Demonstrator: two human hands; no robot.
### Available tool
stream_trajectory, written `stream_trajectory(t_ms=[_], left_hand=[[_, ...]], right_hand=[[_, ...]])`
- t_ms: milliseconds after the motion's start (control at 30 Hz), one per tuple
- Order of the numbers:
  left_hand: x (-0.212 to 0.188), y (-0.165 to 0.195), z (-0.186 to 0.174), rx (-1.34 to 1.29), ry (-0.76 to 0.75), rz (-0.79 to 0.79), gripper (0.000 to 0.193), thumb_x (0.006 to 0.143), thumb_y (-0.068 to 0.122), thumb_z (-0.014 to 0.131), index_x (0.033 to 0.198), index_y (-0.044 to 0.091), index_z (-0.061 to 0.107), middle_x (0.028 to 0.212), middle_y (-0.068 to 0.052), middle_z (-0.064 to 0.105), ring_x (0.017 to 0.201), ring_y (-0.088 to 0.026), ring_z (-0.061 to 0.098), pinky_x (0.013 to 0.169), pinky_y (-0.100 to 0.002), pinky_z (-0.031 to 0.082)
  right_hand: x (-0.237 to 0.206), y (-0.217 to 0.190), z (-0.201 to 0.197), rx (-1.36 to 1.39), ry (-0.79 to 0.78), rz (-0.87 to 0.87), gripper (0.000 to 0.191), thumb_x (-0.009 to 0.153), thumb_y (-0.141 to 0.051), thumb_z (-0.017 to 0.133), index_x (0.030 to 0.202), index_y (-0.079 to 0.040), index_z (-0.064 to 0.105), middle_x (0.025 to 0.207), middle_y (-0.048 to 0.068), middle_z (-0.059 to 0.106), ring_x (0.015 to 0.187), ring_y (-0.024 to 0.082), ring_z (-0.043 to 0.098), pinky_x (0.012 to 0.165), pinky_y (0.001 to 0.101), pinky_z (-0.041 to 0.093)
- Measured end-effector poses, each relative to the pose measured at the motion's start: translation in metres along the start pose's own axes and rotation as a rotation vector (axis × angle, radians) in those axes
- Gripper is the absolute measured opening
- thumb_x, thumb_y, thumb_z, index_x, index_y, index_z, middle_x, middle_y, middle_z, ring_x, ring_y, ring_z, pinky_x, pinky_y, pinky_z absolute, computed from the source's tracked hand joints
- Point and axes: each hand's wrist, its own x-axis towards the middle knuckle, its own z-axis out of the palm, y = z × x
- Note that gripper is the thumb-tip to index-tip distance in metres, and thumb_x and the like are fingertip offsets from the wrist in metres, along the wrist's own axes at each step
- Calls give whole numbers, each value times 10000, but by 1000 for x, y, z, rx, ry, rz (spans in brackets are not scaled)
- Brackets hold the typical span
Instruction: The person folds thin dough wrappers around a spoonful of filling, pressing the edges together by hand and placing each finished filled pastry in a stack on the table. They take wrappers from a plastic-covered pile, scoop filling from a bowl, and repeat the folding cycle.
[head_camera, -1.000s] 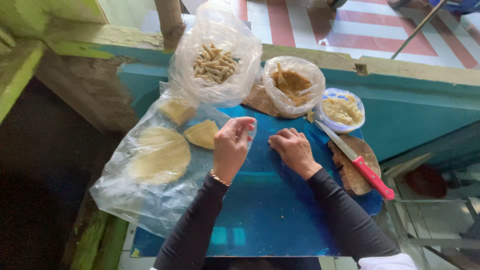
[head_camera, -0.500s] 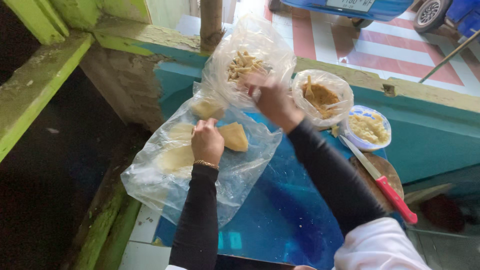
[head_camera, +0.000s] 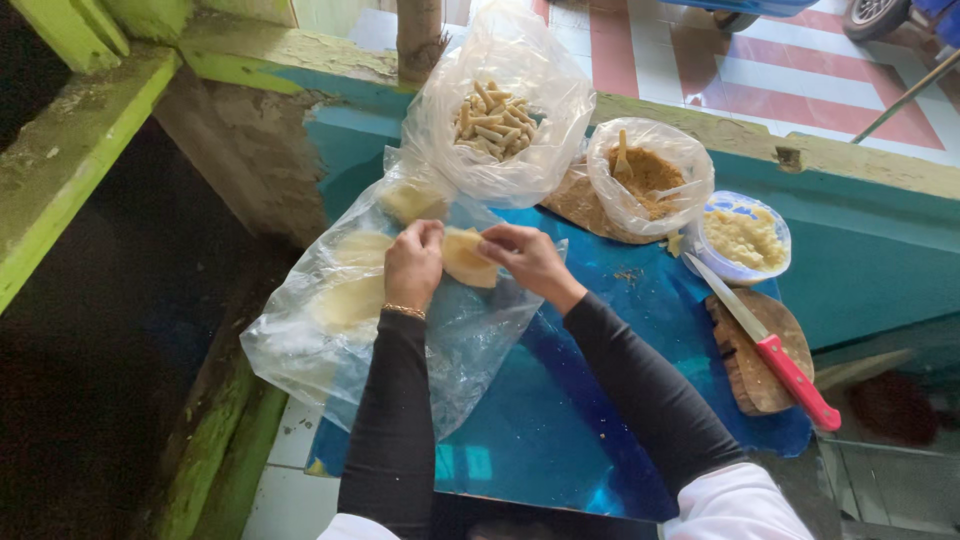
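Red-handled knife (head_camera: 765, 345), brown filling bag (head_camera: 650, 178), rolls bag (head_camera: 495, 120)

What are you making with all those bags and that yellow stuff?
A person in black sleeves works at a blue table. The left hand and right hand both pinch a thin pale yellow wrapper over a clear plastic sheet that holds more round wrappers. Behind stand a bag of finished little rolls, a bag of brown filling and a bowl of yellow mash. A red-handled knife lies on a wooden board.
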Motion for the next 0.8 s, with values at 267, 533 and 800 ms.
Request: stream_trajectory(t_ms=[267,533,800], left_hand=[[-15,11,6,370,238,331,275,785,233,765,1030,111,746,1002,-155,658,947,-383,644,852,-467,518],[-54,44,60,-936,-665,-184,329,1081,286,503,1212,18,642,1152,-128,700,966,-216,727,867,-342,602],[-96,37,92,-1191,-792,-534,439,1027,134,553,1428,-18,461,1343,-175,623,1143,-264,676,968,-404,572]], right_hand=[[-7,-6,-27,731,29,333,292,968,-295,651,1159,-83,712,1024,-11,732,926,81,693,797,298,590],[-92,-62,-69,-377,257,-385,248,975,-140,701,1218,-101,721,1127,60,702,1009,222,706,837,310,567],[-155,-65,-79,-796,285,-461,359,820,-32,721,1168,-115,716,1173,51,700,1086,283,665,922,432,537]])
